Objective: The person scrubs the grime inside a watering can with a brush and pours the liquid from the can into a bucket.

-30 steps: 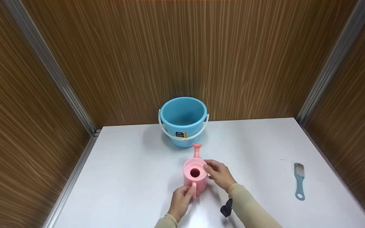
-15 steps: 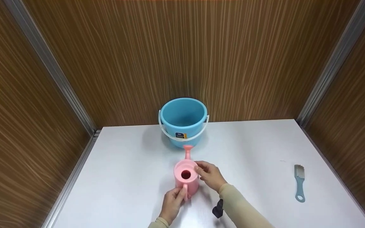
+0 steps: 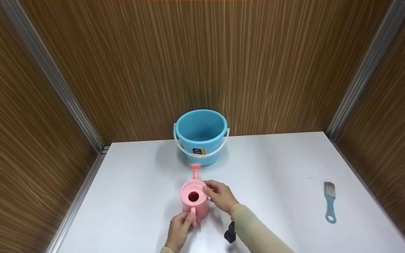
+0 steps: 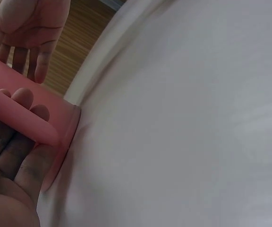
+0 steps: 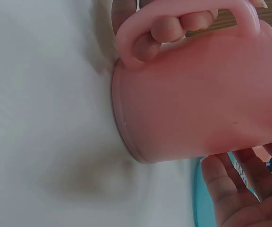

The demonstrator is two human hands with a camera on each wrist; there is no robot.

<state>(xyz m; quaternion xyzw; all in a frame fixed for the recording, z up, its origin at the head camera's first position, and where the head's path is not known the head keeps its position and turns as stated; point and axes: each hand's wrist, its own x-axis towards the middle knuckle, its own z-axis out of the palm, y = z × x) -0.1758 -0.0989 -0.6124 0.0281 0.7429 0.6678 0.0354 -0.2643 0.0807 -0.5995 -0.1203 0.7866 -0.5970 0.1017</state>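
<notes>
A pink watering can stands upright in front of the blue bucket, its spout pointing away toward it. My left hand grips the can's handle, with fingers passed through the loop. On the can's right side is my right hand, its thumb at the top rim and its fingers against the wall. In both wrist views the can's base is close to the white surface; whether it touches I cannot tell.
The bucket has a white bail handle and stands near the back panel. A blue-handled brush or comb lies at the right of the white table. Wood-grain panels enclose the back and both sides.
Both hands have moved left with the watering can between them, and slightly nearer to me. The bucket and the blue-handled tool have stayed in place; the view has shifted a little.
</notes>
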